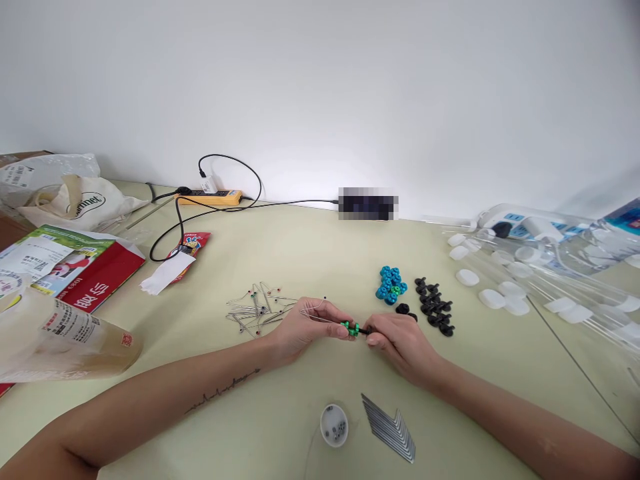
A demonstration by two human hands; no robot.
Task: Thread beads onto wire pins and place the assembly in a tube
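Your left hand is pinched narrow on a green piece, with a thin bent wire lying across its fingers. Your right hand has its thumb and fingers closed on a slim black part that meets the green piece from the 3 o'clock side; you have both just above the tabletop. Taking the green piece as the clock's centre and the wall as 12, you have a cluster of blue pieces between 1 and 2, black pieces in rows between 2 and 3, a stack of L-shaped metal rods at 5, a small white cup holding tiny bits at 6, and scattered metal pins between 9 and 10.
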